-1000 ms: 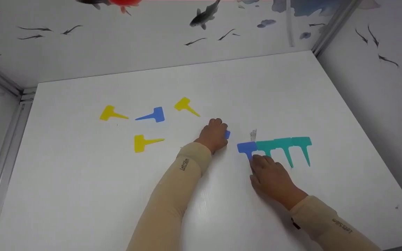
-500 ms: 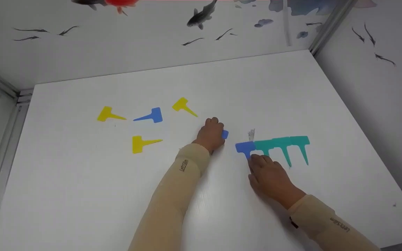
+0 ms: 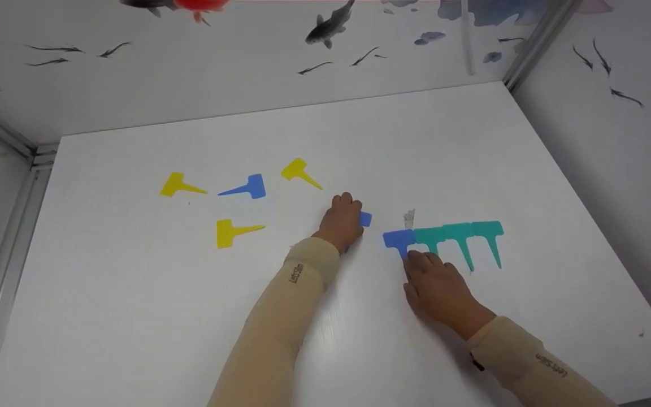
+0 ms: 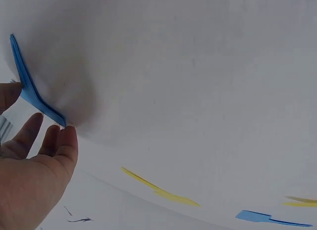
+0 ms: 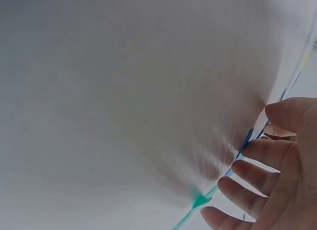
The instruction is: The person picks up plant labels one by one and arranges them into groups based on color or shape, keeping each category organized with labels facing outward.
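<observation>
My left hand [image 3: 341, 223] pinches a blue T-shaped plant label [image 3: 366, 219] just above the table; only its head and a bit of its tip show past the hand. In the left wrist view, thumb and fingertips hold this blue label [image 4: 30, 95] at its edges. To the right, my right hand [image 3: 444, 291] rests with loosely extended fingers on the stem of another blue plant label [image 3: 398, 237]. That one stands at the left end of a row, head to head with several green plant labels [image 3: 458, 230]. The right fingers partly cover the nearest green stem.
Yellow plant labels [image 3: 224, 234] and one blue plant label [image 3: 255, 186] lie scattered on the left of the white table [image 3: 133, 316]. A small greyish mark [image 3: 409, 217] sits just behind the row. Printed walls [image 3: 246, 68] enclose the table.
My left hand has shifted slightly left, and a little more of its blue label shows. The right hand and the row stay put; the head view sways slightly.
</observation>
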Action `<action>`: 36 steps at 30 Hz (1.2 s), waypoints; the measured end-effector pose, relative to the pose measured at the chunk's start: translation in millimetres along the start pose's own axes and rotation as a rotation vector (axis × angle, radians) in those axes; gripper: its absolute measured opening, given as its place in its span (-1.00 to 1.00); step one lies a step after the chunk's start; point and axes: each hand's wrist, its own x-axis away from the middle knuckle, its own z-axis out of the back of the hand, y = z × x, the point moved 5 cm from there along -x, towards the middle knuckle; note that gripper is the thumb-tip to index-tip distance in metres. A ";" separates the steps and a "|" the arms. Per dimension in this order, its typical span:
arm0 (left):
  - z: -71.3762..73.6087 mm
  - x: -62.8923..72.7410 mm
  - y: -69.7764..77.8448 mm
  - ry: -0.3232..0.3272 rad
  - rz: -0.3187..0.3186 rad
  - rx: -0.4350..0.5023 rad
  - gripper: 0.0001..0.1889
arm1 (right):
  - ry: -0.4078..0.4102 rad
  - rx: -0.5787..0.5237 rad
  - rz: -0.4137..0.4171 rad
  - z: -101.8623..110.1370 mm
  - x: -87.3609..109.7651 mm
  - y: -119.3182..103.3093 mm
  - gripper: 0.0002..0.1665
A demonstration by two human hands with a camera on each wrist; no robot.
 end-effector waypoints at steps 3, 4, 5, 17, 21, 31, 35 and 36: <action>-1.0 1.1 0.0 0.020 0.003 0.005 -0.63 | 0.001 0.005 0.006 -0.3 -0.1 -0.5 -0.36; -1.3 1.6 0.0 0.025 0.004 0.007 -0.63 | 0.003 0.009 0.008 -0.5 -0.2 -0.5 -0.37; -1.4 2.0 -0.2 0.030 0.005 0.009 -0.63 | 0.005 0.010 0.009 -0.3 -0.3 -0.6 -0.37; -2.1 9.3 -3.2 0.052 0.037 0.078 -0.63 | 0.027 0.041 0.022 2.5 -0.5 -1.6 -0.42; -3.1 12.5 -3.8 0.058 0.051 0.088 -0.65 | 0.041 0.047 0.038 3.8 -0.2 -2.4 -0.43; -7.1 21.0 -5.2 0.056 0.084 0.102 -0.67 | 0.040 0.054 0.052 4.2 0.2 -2.6 -0.44; -9.0 24.4 -5.0 0.047 0.094 0.122 -0.66 | 0.043 0.050 0.052 5.0 -0.2 -2.9 -0.44; -9.1 25.4 -4.9 0.048 0.097 0.128 -0.65 | 0.045 0.049 0.053 5.2 -0.4 -3.0 -0.44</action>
